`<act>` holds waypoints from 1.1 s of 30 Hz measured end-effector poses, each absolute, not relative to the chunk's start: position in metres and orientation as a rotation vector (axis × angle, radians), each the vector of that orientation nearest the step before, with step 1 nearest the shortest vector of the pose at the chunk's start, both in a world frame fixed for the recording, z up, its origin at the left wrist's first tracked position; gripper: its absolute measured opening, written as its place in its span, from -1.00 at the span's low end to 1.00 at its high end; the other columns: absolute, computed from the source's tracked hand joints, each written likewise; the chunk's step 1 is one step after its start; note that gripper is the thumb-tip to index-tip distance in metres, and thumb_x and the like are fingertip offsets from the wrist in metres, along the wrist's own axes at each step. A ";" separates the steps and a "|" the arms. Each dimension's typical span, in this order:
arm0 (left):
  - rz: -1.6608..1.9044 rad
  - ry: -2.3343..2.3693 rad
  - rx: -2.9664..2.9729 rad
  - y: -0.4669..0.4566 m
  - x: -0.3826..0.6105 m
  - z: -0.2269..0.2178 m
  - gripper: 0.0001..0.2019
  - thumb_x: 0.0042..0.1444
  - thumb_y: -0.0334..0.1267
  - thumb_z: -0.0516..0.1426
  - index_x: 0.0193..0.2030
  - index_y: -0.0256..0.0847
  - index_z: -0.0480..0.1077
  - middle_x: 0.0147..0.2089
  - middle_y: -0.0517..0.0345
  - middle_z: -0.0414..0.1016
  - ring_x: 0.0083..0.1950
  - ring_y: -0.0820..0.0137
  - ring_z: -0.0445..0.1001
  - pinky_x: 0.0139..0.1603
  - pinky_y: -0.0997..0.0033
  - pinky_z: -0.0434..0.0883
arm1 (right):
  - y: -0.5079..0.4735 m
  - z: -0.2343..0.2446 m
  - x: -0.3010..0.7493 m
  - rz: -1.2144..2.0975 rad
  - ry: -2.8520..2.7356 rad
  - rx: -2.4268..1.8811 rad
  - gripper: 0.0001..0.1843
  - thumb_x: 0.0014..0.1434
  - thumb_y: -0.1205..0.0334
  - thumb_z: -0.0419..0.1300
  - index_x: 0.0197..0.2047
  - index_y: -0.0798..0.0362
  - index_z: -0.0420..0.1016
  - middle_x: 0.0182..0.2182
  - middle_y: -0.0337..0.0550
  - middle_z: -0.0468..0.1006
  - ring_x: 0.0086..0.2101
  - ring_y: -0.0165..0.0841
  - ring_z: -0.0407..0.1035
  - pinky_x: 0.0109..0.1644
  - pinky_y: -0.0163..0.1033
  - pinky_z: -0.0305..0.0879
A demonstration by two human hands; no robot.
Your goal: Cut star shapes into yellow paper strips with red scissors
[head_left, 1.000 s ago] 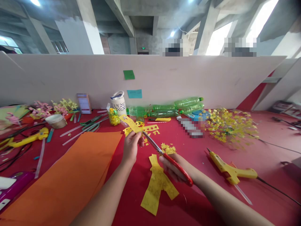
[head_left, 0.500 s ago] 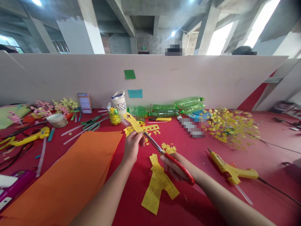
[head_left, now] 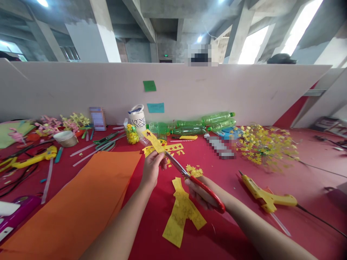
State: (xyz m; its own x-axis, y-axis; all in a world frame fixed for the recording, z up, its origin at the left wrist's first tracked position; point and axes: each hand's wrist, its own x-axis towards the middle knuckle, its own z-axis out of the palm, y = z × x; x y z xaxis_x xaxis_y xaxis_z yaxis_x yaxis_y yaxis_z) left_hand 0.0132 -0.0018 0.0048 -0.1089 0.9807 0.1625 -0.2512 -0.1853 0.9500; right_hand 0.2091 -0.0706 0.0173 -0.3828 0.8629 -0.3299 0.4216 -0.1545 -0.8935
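My left hand (head_left: 151,169) pinches a yellow paper strip (head_left: 154,141) that sticks up and away from me above the red table (head_left: 233,173). My right hand (head_left: 202,193) grips red-handled scissors (head_left: 196,182); their blades reach up-left to the strip at my left fingers. Below the hands lie cut yellow strips with star outlines (head_left: 180,215). A small heap of cut yellow stars (head_left: 194,170) sits just beyond the scissors.
A large orange sheet (head_left: 81,202) covers the table at left. A yellow glue gun (head_left: 267,196) with cable lies at right, another (head_left: 32,159) at left. Green plastic bottles (head_left: 200,122), a white cup (head_left: 137,119), a yellow flower branch (head_left: 267,146) and a white partition stand behind.
Both hands and the scissors have shifted only slightly; the yellow strip is tilted a little more upright. Otherwise the table is unchanged.
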 end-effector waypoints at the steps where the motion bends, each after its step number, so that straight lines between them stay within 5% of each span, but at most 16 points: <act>1: 1.515 0.987 1.094 -0.002 0.013 0.005 -0.79 -0.01 -0.16 0.18 -0.51 -0.26 0.35 -0.59 0.25 0.37 -0.63 0.55 0.28 -0.60 0.52 0.21 | -0.071 0.018 0.209 1.550 -1.731 -1.452 -0.43 0.18 -0.29 -0.01 -0.54 0.05 0.26 -0.82 -0.37 0.22 -0.80 -0.52 0.08 -0.76 -0.43 -0.03; 33: 1.480 0.931 1.172 0.001 0.009 0.002 -0.85 0.08 -0.23 0.14 -0.44 -0.25 0.34 -0.55 0.28 0.36 -0.59 0.56 0.31 -0.55 0.55 0.23 | -0.068 0.017 0.210 1.583 -1.718 -1.404 -0.49 0.20 -0.19 0.06 -0.55 0.07 0.26 -0.82 -0.37 0.24 -0.78 -0.53 0.09 -0.68 -0.44 0.03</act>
State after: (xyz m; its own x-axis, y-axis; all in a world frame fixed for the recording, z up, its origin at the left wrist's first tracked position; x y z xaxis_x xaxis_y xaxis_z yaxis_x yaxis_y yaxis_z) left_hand 0.0090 0.0012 0.0018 -0.0414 0.9768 0.2102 -0.2337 -0.2140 0.9485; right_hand 0.2098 -0.0683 0.0173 -0.4069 0.8562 -0.3183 0.3871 -0.1539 -0.9091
